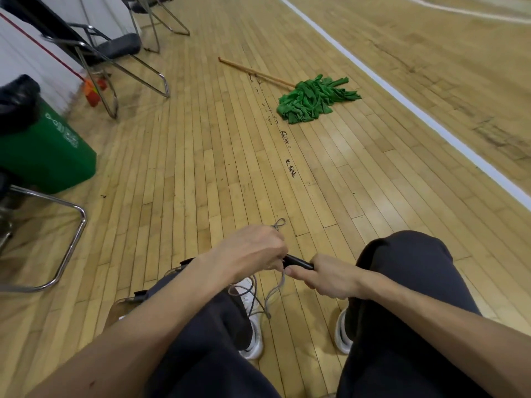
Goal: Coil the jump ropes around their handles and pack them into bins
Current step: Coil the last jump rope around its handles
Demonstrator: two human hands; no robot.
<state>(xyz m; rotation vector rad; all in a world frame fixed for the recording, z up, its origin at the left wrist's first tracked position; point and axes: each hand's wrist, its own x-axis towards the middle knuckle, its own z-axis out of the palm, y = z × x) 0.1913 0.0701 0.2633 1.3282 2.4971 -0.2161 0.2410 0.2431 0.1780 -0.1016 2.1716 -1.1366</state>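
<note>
I sit with my knees apart over a wooden gym floor. My right hand (330, 278) grips the black jump rope handles (298, 262), which point left towards my other hand. My left hand (253, 249) is curled over the handles' far end and pinches the thin grey rope (275, 294). A small loop of rope sticks out above my left knuckles. Loose rope hangs in loops between my knees down towards my white shoes. Part of the handles is hidden inside both hands.
A green bin (48, 150) with a black liner stands at the left. Metal-framed chairs (120, 67) line the left wall. A green mop (313, 99) with a wooden stick lies on the floor ahead. A white court line (416, 110) runs along the right.
</note>
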